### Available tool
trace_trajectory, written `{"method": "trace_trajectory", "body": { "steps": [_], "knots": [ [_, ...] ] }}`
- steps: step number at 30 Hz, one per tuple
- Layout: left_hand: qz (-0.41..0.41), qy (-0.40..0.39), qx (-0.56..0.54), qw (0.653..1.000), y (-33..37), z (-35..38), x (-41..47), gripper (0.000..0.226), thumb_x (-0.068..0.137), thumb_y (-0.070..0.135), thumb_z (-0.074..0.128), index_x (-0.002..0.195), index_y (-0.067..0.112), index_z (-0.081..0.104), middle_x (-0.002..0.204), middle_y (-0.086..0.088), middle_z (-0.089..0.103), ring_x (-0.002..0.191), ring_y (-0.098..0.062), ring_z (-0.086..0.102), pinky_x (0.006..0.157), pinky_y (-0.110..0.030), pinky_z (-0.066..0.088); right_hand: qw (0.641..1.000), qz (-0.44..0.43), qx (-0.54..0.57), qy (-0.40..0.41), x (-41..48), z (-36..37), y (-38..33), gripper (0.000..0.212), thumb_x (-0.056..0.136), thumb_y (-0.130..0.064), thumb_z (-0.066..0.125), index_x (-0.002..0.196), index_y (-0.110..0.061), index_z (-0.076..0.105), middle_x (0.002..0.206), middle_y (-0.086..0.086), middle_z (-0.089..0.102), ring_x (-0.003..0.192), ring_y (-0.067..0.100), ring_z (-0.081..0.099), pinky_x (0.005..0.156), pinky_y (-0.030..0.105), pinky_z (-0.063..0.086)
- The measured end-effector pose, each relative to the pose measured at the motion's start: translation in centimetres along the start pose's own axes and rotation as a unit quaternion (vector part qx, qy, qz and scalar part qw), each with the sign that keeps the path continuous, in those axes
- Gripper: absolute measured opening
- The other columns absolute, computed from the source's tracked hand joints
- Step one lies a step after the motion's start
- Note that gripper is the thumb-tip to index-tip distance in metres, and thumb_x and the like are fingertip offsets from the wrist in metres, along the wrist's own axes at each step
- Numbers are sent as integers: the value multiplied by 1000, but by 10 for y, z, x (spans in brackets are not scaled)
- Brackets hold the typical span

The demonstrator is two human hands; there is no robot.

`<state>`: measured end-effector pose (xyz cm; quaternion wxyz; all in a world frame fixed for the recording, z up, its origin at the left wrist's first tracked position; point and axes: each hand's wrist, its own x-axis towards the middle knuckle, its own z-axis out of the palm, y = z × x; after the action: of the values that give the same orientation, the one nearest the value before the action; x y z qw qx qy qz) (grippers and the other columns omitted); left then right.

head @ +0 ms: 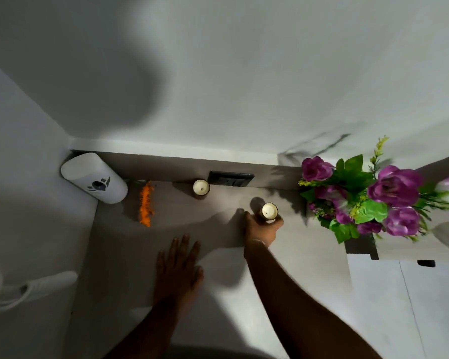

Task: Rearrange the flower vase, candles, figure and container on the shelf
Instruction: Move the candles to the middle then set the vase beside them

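Observation:
My right hand (262,228) is wrapped around a dark-sided candle (269,211) with a cream top, standing on the grey shelf (130,255) near its middle. A second, matching candle (201,187) stands farther back by the wall. My left hand (178,268) lies flat on the shelf with fingers spread, holding nothing. At the right, a bunch of purple flowers with green leaves (368,200) hides its vase. A white cylindrical container (94,177) with a dark logo sits in the back left corner. An orange figure (147,203) lies beside it.
A black wall socket (230,178) is set in the back wall behind the candles. White walls close the shelf at the left and back. A white cable and plug strip (36,286) lie off the shelf's left edge. White cabinet fronts (399,307) are at the lower right.

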<state>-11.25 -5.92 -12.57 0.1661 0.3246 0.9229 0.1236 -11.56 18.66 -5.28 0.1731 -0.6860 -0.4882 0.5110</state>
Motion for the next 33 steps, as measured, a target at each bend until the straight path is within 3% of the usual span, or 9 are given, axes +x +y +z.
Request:
{"method": "trace_trajectory", "body": {
  "steps": [3,7,15,19,23,27,30,32,33],
  "knots": [
    [-9,5,4,1000,5,-5,-2,70,96,46,41,164,30,37,174,-8,24,158,-34,24,121,-65,21,996,-52,-62,-24,13,8,-9,57,82,-30,76,133,-29,50,123,15,70,117,40,63,100,44,50],
    [-10,21,9,1000,7,-8,-4,70,97,45,40,165,29,35,174,-9,25,159,-33,24,122,-64,21,989,-85,-89,-81,26,28,-23,52,81,-33,74,130,-33,57,116,11,75,114,35,67,96,39,52],
    [-9,-3,16,1000,9,-5,-4,72,97,44,39,166,27,31,175,-11,21,160,-36,21,123,-64,17,985,-94,-79,-119,38,19,-16,67,78,-24,78,141,-27,53,125,11,72,117,31,66,104,39,51],
    [-4,2,-9,1000,18,9,0,70,96,40,40,164,23,37,173,-17,23,157,-45,26,119,-64,27,996,-62,-53,-25,48,-37,19,58,79,-32,79,130,-25,53,123,12,68,117,34,65,106,40,50],
    [116,-9,-3,993,64,18,8,67,101,39,41,166,29,31,176,-11,18,161,-40,16,122,-63,25,986,-63,-77,135,63,-90,30,98,60,-44,91,141,-13,45,130,18,56,121,42,55,105,46,45],
    [10,-17,-16,1000,118,32,24,72,99,47,41,167,27,28,176,-13,17,161,-43,11,123,-67,7,980,-83,-65,166,102,-115,11,117,51,-48,97,145,-5,43,134,20,53,124,41,51,107,46,42],
    [-17,-23,-19,999,123,41,29,74,98,51,38,167,25,28,176,-15,18,159,-46,13,121,-69,4,993,-54,25,99,133,-114,2,99,51,-47,97,133,-9,58,126,8,67,119,27,64,108,41,50],
    [-14,-29,-7,999,127,46,32,74,98,51,37,166,24,30,175,-15,19,159,-46,15,120,-69,6,1000,-13,23,0,147,-117,-5,68,68,-28,93,127,-10,63,122,1,70,115,17,67,99,17,51],
    [-17,-28,-7,999,123,47,32,74,98,52,37,166,24,31,175,-15,19,158,-46,16,119,-68,7,999,-28,4,-21,150,-113,-7,55,75,-20,88,125,-12,66,124,-2,70,118,15,65,93,3,43]
  ]
}}
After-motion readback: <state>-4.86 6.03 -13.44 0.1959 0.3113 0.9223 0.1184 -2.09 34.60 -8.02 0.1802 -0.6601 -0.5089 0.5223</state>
